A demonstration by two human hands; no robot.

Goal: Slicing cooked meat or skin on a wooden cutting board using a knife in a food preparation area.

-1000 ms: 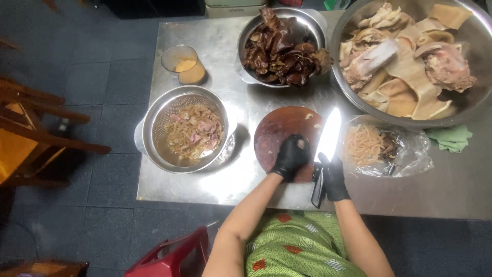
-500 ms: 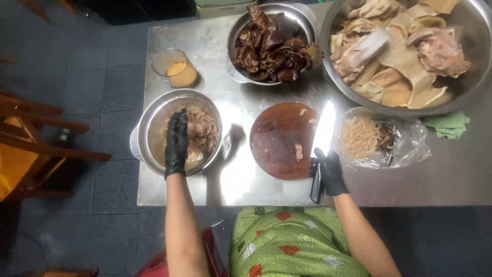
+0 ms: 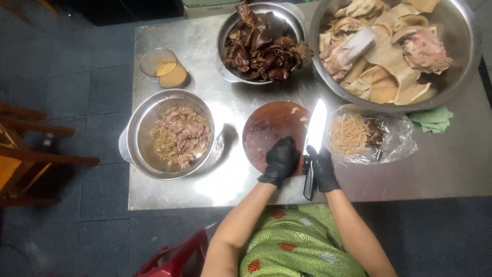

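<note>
My right hand (image 3: 323,168), in a black glove, grips the dark handle of a large cleaver (image 3: 314,129) whose bright blade lies along the right edge of a round brown chopping board (image 3: 271,128). My left hand (image 3: 281,161), also gloved in black, rests on the near part of that board with its fingers curled; whether it holds anything is hidden. A few small scraps lie at the board's far right.
On the steel table (image 3: 236,190): a metal colander of chopped meat (image 3: 174,134) at left, a glass of orange-brown liquid (image 3: 164,66), a bowl of dark cooked pieces (image 3: 261,43), a huge basin of pale meat (image 3: 389,51), a plastic bag of shreds (image 3: 364,134), a green cloth (image 3: 433,118). Wooden chair (image 3: 31,149) far left.
My left hand has come back from the colander to the chopping board. The right hand and cleaver have stayed at the board's right edge.
</note>
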